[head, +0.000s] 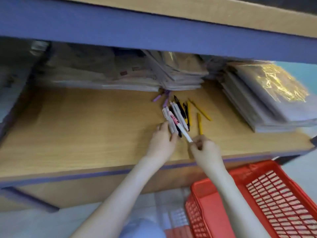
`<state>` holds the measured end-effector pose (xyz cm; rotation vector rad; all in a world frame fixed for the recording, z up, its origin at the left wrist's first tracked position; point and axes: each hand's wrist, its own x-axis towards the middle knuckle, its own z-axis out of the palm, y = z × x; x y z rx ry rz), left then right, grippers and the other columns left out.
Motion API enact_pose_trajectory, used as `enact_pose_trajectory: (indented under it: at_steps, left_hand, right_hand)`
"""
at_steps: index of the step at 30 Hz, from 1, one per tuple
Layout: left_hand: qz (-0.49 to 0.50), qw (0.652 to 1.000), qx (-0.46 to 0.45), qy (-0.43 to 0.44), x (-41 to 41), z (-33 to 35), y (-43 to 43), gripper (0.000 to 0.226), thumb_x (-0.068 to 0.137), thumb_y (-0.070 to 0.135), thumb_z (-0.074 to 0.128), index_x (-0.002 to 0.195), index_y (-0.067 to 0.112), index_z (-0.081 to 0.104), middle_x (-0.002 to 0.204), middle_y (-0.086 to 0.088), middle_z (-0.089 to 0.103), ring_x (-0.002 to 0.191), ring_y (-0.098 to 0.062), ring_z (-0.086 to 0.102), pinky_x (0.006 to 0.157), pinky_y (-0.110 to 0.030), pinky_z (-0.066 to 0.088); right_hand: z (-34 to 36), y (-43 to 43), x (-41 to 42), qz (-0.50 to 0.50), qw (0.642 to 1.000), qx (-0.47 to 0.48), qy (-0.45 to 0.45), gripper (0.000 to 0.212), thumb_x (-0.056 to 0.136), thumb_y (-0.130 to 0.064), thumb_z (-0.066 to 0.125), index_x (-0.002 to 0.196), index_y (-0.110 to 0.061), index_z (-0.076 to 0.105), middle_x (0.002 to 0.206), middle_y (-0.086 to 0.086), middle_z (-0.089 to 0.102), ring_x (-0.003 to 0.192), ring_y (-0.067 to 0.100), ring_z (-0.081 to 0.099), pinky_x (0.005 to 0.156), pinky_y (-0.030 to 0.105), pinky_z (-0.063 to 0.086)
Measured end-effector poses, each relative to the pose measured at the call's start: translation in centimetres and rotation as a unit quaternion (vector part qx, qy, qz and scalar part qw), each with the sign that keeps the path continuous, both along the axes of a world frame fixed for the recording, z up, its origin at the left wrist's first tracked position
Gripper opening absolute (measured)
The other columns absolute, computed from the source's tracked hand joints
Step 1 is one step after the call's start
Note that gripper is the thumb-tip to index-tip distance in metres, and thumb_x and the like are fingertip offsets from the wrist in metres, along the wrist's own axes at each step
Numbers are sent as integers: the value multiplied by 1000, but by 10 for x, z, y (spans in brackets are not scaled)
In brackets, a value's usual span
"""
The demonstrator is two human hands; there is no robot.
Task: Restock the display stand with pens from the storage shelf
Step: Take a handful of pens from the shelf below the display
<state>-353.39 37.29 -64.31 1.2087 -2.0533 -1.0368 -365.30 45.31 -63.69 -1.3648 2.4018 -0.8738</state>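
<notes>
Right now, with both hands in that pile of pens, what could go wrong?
1. The left hand holds its bundle of pens only near one end, so some might fan out and slip free.
2. The right hand pinches the white pen by its very tip; it could drop.
3. The purple pens lie far back against the stacked packets and may be overlooked.

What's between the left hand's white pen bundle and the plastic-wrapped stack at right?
Head view: loose black pens, yellow pens, and the white pen the right hand pinches.
</notes>
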Motion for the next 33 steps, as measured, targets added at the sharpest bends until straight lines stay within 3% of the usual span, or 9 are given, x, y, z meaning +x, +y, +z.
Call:
enact_pose_trajectory:
  at_steps: [4, 7, 11, 16, 20, 23, 27, 30, 33]
  left_hand:
    - [94, 932, 253, 240, -9, 7, -1, 15, 98, 23, 50, 106, 13, 58, 98, -1, 65, 95, -19, 61, 82, -29, 47]
    - [172, 888, 290, 312, -5, 8, -15, 20, 99, 7, 44, 84, 13, 56, 84, -4, 66, 83, -21, 65, 79, -31, 53]
    - [206, 847, 353, 340, 12, 5, -35, 13, 100, 2, 41, 96, 4, 53, 95, -14, 61, 89, -23, 63, 76, -27, 53]
    - [157, 770, 483, 386, 23, 14, -42, 21, 101, 0, 36, 120, -7, 44, 114, -26, 57, 123, -36, 52, 95, -41, 44]
    - [130, 752, 522, 380, 15, 21, -40, 20, 101, 0, 36, 94, -3, 54, 120, -23, 59, 126, -34, 50, 96, -41, 40]
    - [134, 750, 526, 378, 6, 22, -37, 24, 102, 3, 38, 121, -2, 50, 121, -21, 58, 125, -33, 51, 100, -43, 43]
    - [144, 745, 525, 384, 0, 23, -35, 27, 101, 5, 42, 126, -2, 48, 115, -19, 60, 109, -31, 60, 101, -40, 44]
    - [136, 736, 523, 408, 1, 23, -33, 15, 98, 12, 50, 109, 3, 55, 95, -13, 63, 86, -24, 62, 91, -38, 48]
    - [121, 748, 495, 426, 3, 17, -30, 14, 93, 20, 60, 102, 9, 61, 100, -11, 68, 93, -22, 65, 88, -37, 51]
  right_hand:
    - [7, -8, 22, 92, 992, -51, -64, 8, 89, -10, 58, 90, -18, 59, 72, -9, 56, 66, 3, 51, 57, 11, 35]
    - [3, -29, 29, 148, 983, -89, -61, 8, 92, -18, 57, 97, -21, 62, 91, -6, 57, 85, 4, 54, 71, 11, 35]
    - [-12, -65, 18, 51, 990, 16, 129, 52, 98, -41, 39, 144, -17, 32, 150, 6, 31, 135, 27, 26, 104, 39, 22]
    - [-22, -75, 17, 87, 986, 74, 126, 54, 101, -29, 36, 150, -14, 21, 158, 9, 12, 143, 26, 12, 115, 36, 9]
    - [-17, -63, 12, 140, 989, -16, -45, 41, 98, -13, 44, 139, -15, 47, 151, 7, 34, 139, 23, 27, 110, 25, 18]
    - [-14, -52, 11, 155, 978, -43, -136, 41, 98, -7, 39, 135, -20, 51, 148, -2, 38, 139, 12, 28, 111, 22, 22]
    - [-10, -44, 21, 170, 962, -78, -199, 43, 98, -4, 39, 136, -23, 49, 135, -18, 42, 129, -2, 35, 91, -5, 23]
    - [-13, -40, 30, 195, 952, -95, -218, 52, 97, -1, 37, 133, -38, 47, 139, -17, 45, 127, -6, 39, 97, 3, 29]
    - [-8, -37, 36, 211, 947, -103, -220, 60, 98, -2, 36, 130, -53, 37, 137, -24, 46, 120, -14, 43, 96, 7, 34]
